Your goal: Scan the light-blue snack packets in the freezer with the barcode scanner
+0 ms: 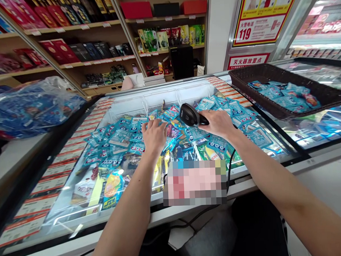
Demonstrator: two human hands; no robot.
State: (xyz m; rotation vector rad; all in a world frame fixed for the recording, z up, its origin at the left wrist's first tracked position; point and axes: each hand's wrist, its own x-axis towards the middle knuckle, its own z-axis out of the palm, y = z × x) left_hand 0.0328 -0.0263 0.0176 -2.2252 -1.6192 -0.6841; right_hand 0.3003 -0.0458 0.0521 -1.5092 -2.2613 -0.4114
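Observation:
My right hand (pixel 219 122) is closed round the handle of a black barcode scanner (pixel 189 115), whose head points to the left. Many small blue packets (pixel 122 138) lie spread over the glass freezer top (pixel 68 176). Over the middle of them is my left hand (pixel 154 134), its fingers apart and bent downward, close to the packets at the left of the scanner. Whether its fingertips touch a packet I cannot tell. More blue packets (pixel 237 107) lie beyond and beside my right hand.
A dark brown basket (pixel 271 70) with blue packets stands at the right. At the left lies a clear plastic bag (pixel 32 106) with blue contents. The scanner's black cable (pixel 230 167) runs down over the front edge. Stocked shelves (pixel 101 59) stand behind. A blurred patch covers the front centre.

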